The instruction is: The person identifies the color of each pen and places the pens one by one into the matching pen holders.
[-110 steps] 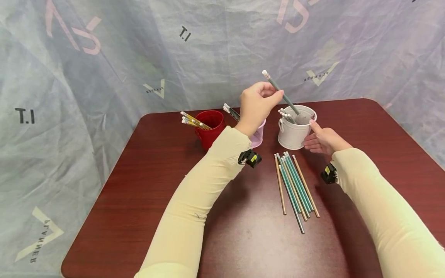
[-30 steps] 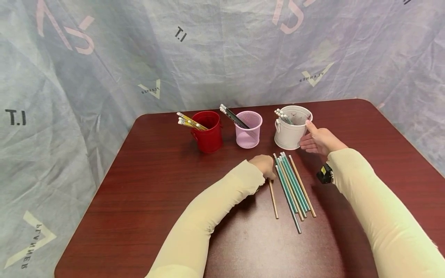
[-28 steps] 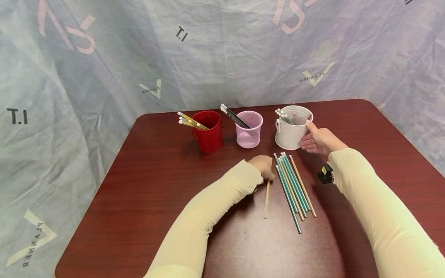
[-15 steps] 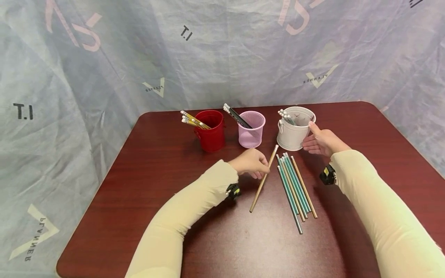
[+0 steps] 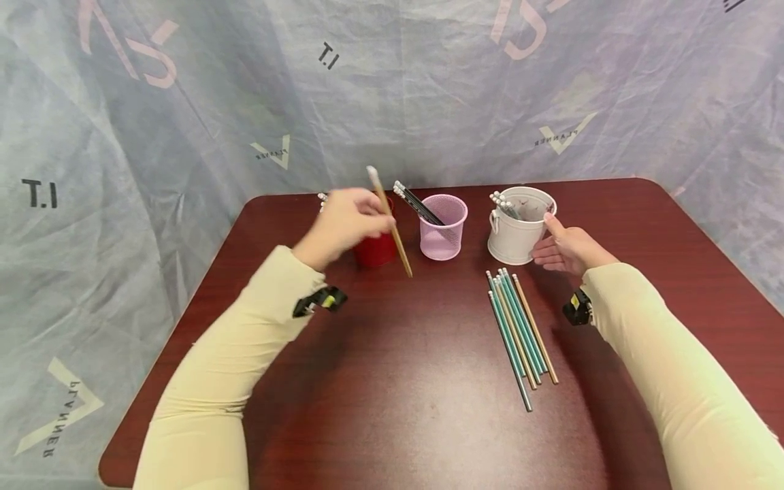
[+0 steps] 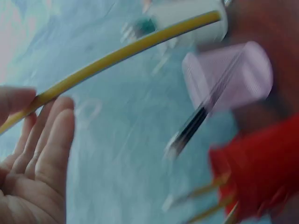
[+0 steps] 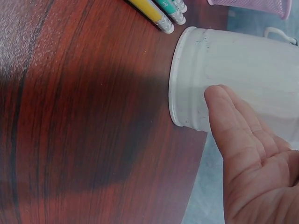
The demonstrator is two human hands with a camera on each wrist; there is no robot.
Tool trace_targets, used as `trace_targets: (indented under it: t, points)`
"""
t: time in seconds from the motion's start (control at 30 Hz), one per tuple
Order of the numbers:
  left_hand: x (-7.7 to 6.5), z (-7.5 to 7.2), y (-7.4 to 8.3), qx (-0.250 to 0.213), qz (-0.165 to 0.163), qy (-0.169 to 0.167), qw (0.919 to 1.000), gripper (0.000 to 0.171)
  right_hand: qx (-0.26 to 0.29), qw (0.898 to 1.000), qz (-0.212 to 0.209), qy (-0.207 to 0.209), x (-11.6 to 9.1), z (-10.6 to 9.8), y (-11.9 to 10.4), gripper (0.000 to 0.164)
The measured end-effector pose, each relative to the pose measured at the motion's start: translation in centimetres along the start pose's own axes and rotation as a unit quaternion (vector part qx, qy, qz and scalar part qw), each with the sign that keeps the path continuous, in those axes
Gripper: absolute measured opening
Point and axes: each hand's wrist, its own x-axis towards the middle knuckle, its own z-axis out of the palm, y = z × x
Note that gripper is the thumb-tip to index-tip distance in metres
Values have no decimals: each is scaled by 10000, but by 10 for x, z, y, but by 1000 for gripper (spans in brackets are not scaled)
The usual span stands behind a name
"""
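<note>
Up comes the yellow pencil (image 6: 117,56), pinched in the left hand (image 5: 348,223) just beside the red bucket (image 5: 375,253), thinning the loose pencils (image 5: 520,330) near the right hand (image 5: 569,248), straight-fingered at the white bucket (image 5: 511,239).

In the left hand (image 5: 346,221), a pencil (image 5: 399,246) is showing yellow with a white eraser (image 5: 371,172). Behind that hand a bucket (image 5: 376,252) is showing red; to its right, a mesh cup (image 5: 437,245) is showing pink, holding black pencils (image 5: 418,204). Beside the right hand (image 5: 572,246) a pail (image 5: 511,241) is showing white. Beneath both, the table (image 7: 103,60) is showing streaked red-brown.
</note>
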Motion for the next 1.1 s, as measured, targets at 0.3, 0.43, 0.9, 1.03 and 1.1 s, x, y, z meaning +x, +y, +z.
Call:
trace_targets:
  t: [0.3, 0.43, 0.9, 1.03, 1.1]
  points:
    - [18, -65, 7, -1650, -353, 1789, 9693, 14, 27, 10000, -47, 47, -1, -1, 1, 90]
    - [26, -72, -11, -1526, -643, 2229, 9607, 17, 43, 10000, -30, 68, -1, -1, 1, 90]
    - [38, -43, -53, 704, -816, 1877, 9763, 17, 2, 10000, -4, 72, -1, -1, 2, 90]
    - [42, -38, -56, 988, -966, 1777, 9743, 18, -13, 9999, 2, 108, -1, 0, 1, 90]
    - [45, -37, -58, 941, -1077, 1779, 9736, 17, -7, 9999, 8, 132, -1, 1, 1, 90]
